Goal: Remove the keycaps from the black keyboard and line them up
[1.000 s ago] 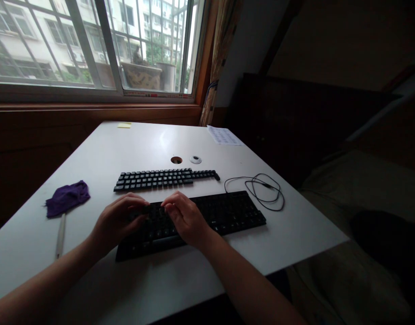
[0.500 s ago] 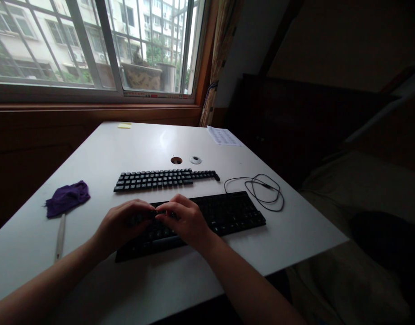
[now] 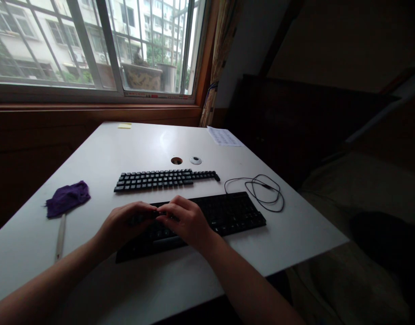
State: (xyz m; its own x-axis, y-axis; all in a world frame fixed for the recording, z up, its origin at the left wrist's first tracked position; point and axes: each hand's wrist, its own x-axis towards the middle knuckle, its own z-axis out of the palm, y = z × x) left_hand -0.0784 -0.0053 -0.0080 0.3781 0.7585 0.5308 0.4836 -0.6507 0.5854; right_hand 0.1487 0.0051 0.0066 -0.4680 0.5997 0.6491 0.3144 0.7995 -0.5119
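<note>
A black keyboard lies at a slant near the front of the white table. Over its left half, my left hand and my right hand meet fingertip to fingertip. Both are closed in a pinch. Something small and dark seems to be between the fingertips, but I cannot make it out. Just behind the keyboard stand rows of loose black keycaps, set out in keyboard order. My hands cover the keys beneath them.
On the left are a purple cloth and a pale pen-like stick. A coiled black cable lies at the right. Further back are a round hole, its white cover, a printed sheet and a yellow note.
My fingertips have shifted very slightly to the right, still pinched together over the keyboard. Everything else on the table stays where it was.
</note>
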